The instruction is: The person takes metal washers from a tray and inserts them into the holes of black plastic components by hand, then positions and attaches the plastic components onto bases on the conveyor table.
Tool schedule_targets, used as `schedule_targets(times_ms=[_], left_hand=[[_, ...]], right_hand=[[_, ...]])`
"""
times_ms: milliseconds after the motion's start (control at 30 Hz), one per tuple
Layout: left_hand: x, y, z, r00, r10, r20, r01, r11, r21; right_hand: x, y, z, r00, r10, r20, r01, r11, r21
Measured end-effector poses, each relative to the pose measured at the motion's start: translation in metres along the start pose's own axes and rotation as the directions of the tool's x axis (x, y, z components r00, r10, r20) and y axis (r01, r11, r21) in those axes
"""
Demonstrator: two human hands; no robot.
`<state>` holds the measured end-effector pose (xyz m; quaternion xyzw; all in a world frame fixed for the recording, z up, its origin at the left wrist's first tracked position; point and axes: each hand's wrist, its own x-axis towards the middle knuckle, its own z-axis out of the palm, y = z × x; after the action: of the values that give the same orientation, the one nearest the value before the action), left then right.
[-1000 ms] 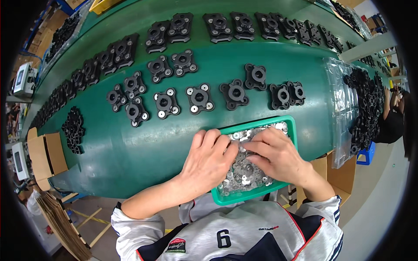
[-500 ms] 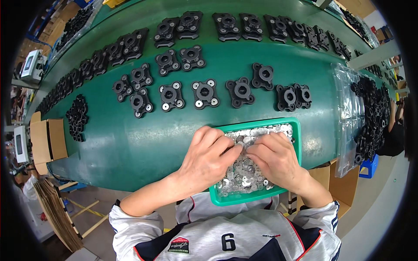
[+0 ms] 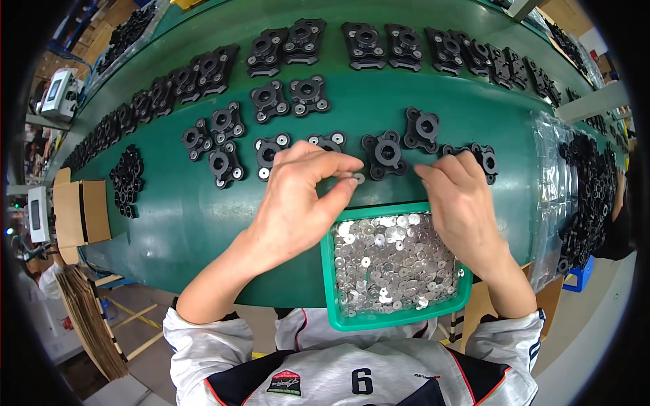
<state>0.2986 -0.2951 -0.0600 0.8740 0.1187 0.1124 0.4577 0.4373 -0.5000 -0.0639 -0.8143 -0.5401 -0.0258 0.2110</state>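
My left hand (image 3: 294, 196) is over the green bench just left of a black four-lobed part (image 3: 384, 155), closed with a small metal washer (image 3: 359, 178) at the tips of its thumb and fingers. To the right of that part, my right hand (image 3: 464, 203) is also closed, thumb against fingers. Whatever it may hold is hidden. Below both hands sits a green tray (image 3: 328, 271) full of loose silvery washers. Another black part (image 3: 422, 128) lies just beyond my right fingertips. My left hand partly covers two parts that have washers in their corners.
More black parts (image 3: 309, 95) lie across the bench, with a long row of plates along its far side. A heap of black pieces (image 3: 583, 196) lies beside clear plastic trays (image 3: 547, 183) at right. An open cardboard box (image 3: 84, 213) stands at left.
Both hands have come up out of the washer tray and moved forward to the black parts, spreading apart. A washer now shows in my left fingertips. The tray's contents are uncovered.
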Motion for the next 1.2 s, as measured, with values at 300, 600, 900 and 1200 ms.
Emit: schedule_targets(times_ms=[300,600,900,1200], left_hand=[[0.040,-0.023,0.023,0.960,0.266,-0.088,-0.203,0.877,0.435],[0.041,-0.028,0.051,0.905,0.417,-0.087,-0.226,0.642,0.733],[0.021,-0.014,0.041,0.963,0.266,0.033,-0.210,0.674,0.708],[0.015,-0.019,0.036,0.974,0.176,0.144,-0.225,0.666,0.711]], right_hand=[[0.010,0.008,0.008,0.999,-0.004,0.042,-0.003,0.987,0.160],[0.054,0.034,0.022,0.993,-0.087,-0.076,0.088,0.996,0.011],[0.045,0.042,0.033,0.993,-0.118,-0.032,0.118,0.993,0.010],[0.030,0.036,0.029,0.996,-0.092,-0.006,0.092,0.995,-0.044]])
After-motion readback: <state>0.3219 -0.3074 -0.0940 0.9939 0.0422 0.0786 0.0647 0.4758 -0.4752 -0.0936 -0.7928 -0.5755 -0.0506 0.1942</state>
